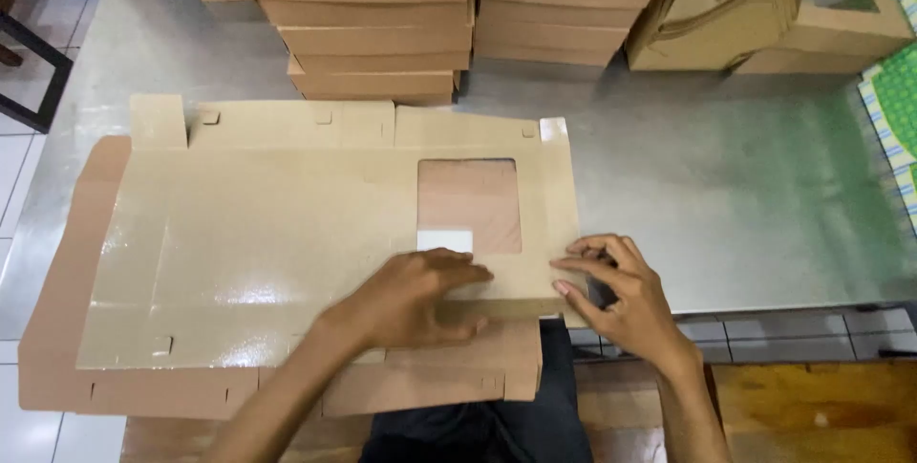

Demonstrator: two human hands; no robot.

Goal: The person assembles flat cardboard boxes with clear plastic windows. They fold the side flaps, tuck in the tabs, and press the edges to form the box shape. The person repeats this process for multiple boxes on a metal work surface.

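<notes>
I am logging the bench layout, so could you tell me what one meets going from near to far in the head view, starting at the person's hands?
Left hand and right hand on the flat cardboard box blank → its clear window → bare metal table → stacks of folded boxes.

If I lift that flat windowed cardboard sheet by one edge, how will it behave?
The flat cardboard sheet would probably sag and bend along its creases. It looks thin, so likely light. Its glossy face may slide easily on the metal table.
</notes>
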